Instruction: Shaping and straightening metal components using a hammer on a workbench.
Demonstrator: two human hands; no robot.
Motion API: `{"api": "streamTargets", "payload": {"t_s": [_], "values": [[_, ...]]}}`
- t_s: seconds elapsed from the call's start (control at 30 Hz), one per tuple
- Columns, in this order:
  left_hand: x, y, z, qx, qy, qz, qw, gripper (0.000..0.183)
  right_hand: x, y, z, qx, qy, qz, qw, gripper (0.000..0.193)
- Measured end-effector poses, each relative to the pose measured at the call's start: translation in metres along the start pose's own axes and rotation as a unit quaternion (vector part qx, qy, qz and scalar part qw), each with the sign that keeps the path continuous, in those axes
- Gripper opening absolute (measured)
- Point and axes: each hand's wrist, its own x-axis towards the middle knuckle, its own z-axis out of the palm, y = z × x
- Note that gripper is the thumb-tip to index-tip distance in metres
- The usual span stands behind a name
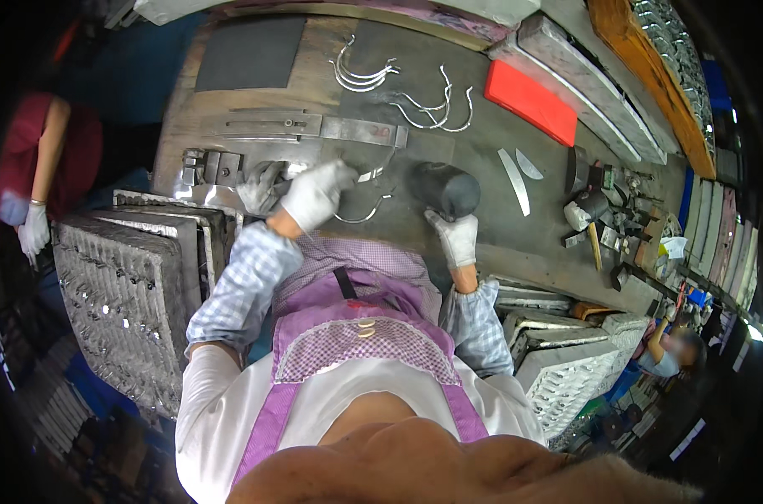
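My left hand point(314, 198), in a white glove, is closed on a thin curved metal strip point(371, 175), whose bright end shows past my fingers over the workbench point(390, 227). In my gloved right hand point(455, 242) is a black mallet point(447, 190); its thick round head rests on or just above the bench, and its handle is mostly hidden. Between my hands, close to the bench's near edge, lies a thin curved metal piece point(366, 212). A crumpled grey glove point(261, 186) lies just left of my left hand. Beyond it sits a long flat metal jig point(314, 126).
Several curved metal pieces point(436, 109) lie farther back, near a red block point(532, 101). Two pale blades point(514, 181) and a wooden-handled hammer point(596, 244) are at right. Metal plates point(121, 286) stand at left, where a co-worker's gloved hand point(34, 231) hangs.
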Motion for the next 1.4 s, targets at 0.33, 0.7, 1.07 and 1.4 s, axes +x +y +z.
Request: {"api": "streamTargets", "payload": {"t_s": [0.33,0.7,1.07,1.4], "values": [[0.13,-0.056,-0.027,0.394,0.027,0.062,0.916,0.024,-0.032,0.058,0.02,-0.161,0.118,0.027,0.98,0.038],[0.146,-0.092,-0.031,0.368,-0.149,0.091,0.913,0.017,-0.03,0.078,0.021,-0.297,0.122,-0.118,0.94,0.014],[0.083,0.0,-0.001,0.172,0.065,0.029,0.982,0.025,-0.031,0.083,0.019,-0.34,0.097,-0.17,0.92,0.017],[0.034,-0.028,0.001,0.314,-0.153,-0.039,0.936,0.025,-0.031,0.077,0.018,-0.304,0.078,-0.098,0.944,0.019]]}}
